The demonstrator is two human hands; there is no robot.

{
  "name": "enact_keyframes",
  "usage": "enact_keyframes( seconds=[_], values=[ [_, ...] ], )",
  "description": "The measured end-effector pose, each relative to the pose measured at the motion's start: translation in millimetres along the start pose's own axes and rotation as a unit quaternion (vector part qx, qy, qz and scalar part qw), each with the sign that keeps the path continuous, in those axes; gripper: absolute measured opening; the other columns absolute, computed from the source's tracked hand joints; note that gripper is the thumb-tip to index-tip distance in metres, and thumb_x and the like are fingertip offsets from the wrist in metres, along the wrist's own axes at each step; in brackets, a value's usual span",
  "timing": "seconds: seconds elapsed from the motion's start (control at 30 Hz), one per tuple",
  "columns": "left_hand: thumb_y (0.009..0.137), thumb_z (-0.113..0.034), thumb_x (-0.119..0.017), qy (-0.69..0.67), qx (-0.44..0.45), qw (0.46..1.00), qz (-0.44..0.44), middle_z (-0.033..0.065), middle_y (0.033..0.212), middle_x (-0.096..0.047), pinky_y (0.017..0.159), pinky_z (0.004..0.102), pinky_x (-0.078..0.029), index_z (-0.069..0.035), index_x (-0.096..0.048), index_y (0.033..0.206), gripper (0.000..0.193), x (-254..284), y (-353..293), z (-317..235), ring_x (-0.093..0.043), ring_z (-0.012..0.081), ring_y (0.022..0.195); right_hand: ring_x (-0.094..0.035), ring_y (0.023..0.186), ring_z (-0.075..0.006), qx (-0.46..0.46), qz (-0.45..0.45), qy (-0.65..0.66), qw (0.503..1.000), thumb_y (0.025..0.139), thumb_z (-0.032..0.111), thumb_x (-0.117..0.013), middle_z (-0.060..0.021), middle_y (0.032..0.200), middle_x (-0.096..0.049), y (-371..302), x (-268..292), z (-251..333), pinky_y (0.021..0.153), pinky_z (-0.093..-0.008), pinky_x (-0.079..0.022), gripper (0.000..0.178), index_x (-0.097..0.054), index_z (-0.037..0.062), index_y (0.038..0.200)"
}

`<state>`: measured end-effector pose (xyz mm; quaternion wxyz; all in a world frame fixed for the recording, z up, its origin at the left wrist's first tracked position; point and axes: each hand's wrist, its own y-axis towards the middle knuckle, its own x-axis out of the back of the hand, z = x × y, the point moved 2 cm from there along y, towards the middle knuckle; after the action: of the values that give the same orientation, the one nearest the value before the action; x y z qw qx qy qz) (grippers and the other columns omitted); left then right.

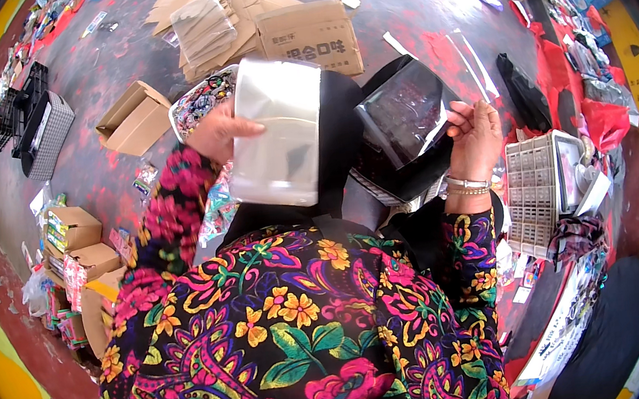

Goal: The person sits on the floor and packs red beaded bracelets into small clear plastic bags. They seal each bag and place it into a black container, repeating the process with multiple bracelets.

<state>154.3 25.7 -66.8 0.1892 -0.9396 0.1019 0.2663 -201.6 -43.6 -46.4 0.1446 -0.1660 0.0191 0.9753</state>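
My left hand [218, 132] is closed on a stack of clear plastic bags [278, 132], its thumb lying across the near face. The stack is held upright over my lap, in front of my black trouser leg. On the right, my right hand [476, 130] has its fingers curled together at the edge of a single clear plastic bag [402, 112]. That bag lies over something dark, whose shape I cannot make out. Behind my left hand sits a white-rimmed basket [177, 120] full of small colourful pieces, partly hidden by the hand and the stack.
Flattened cardboard [310, 39] and more clear bags [204, 27] lie ahead on the floor. An open cardboard box [134, 119] and a woven basket [47, 134] are on the left. To the right stands a pale plastic crate [530, 192], beside a black bag [522, 92].
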Motion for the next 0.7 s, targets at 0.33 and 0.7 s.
enact_keyframes(
  seconds=[0.33, 0.7],
  values=[
    [0.071, 0.004, -0.065, 0.419, 0.261, 0.790, 0.365, 0.0054, 0.114, -0.056, 0.088, 0.0285, -0.043, -0.001, -0.039, 0.130, 0.064, -46.3, 55.6, -35.8, -0.050, 0.0115, 0.103, -0.063, 0.059, -0.0186, -0.008, -0.016, -0.008, 1.000, 0.095, 0.021, -0.045, -0.0142, 0.079, -0.064, 1.4, 19.8, 4.7, 0.043, -0.0224, -0.045, 0.017, -0.048, 0.0041, 0.093],
    [0.074, -0.007, -0.068, 0.580, 0.156, 0.703, 0.380, 0.0142, 0.106, -0.057, 0.080, 0.0337, -0.045, -0.005, -0.035, 0.127, 0.063, -44.0, 22.8, 7.1, -0.056, 0.0231, 0.097, -0.063, 0.060, -0.0191, -0.054, -0.007, -0.001, 0.999, 0.094, 0.018, -0.047, -0.0131, 0.078, -0.064, 1.8, 30.2, -15.6, 0.044, -0.0233, -0.046, 0.014, -0.050, 0.0043, 0.093]
  ],
)
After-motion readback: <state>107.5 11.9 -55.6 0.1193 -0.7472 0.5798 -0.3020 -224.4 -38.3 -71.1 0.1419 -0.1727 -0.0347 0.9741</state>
